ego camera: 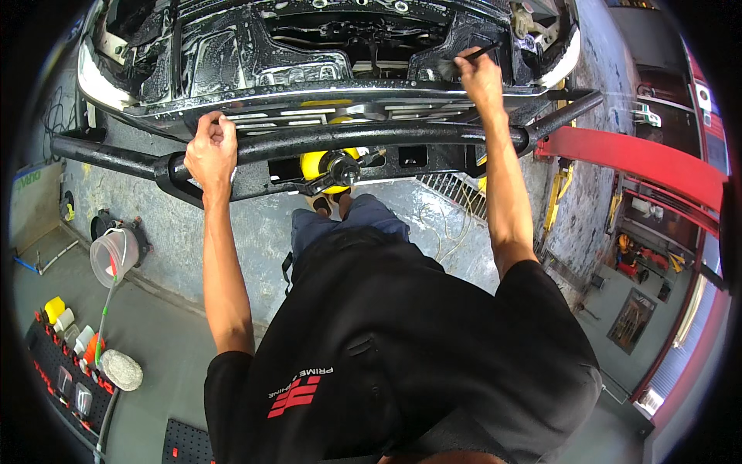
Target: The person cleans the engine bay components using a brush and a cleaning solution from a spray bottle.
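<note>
My right hand (482,78) holds a detailing brush by its dark handle (486,51). The blurred bristles (446,68) meet the soapy black panel (426,62) on the right side of a vehicle's front end. Suds and water drops cover the black plastic panel (217,61) on the left. My left hand (210,152), fingers curled, is at the wet black tubular bull bar (348,136); whether it grips the tube or something small is hidden. Behind the bar run the grille slats (278,120). A yellow round lamp or cover (313,165) sits below the tube, partly behind a black fitting (345,168).
A red lift arm (632,153) extends at the right. Left on the floor stands a clear bucket (110,258); a pole with a fluffy wash mitt (120,370) is near it. A black pegboard (69,371) carries bottles. A floor grate (455,194) and thin cord (464,229) lie near my legs.
</note>
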Demonstrator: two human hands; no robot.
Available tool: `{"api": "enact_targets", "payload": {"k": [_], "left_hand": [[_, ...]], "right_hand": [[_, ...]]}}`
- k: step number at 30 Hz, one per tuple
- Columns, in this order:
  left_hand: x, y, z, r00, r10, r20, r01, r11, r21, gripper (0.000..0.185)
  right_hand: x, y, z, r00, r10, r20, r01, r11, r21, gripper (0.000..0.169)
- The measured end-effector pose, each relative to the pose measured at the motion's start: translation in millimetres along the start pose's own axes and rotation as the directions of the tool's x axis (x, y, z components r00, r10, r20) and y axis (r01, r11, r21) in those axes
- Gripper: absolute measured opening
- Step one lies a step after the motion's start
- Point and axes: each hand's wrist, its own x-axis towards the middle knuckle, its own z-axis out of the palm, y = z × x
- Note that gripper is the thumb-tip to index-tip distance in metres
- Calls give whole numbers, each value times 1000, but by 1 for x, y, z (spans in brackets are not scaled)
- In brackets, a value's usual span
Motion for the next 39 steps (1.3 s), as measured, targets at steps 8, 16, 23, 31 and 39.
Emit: {"api": "enact_targets", "payload": {"k": [8,16,23,31,39], "left_hand": [[2,1,5,999,38,2,-38,999,10,21],[-1,-3,1,999,36,5,-36,999,18,22],[4,3,9,998,57,-16,-57,998,-2,20],[1,5,4,999,-47,12,46,997,64,23],[0,-12,6,997,-78,13,78,997,4,22]], "right_hand": [[-1,32,-10,986,-146,-75,142,988,-61,15],[-6,36,-14,1000,-26,0,26,984,174,10],[26,109,-35,994,-2,-111,23,982,190,9],[45,113,-64,921,-91,379,5,975,221,10],[58,92,-81,726,-232,648,187,972,139,12]]}}
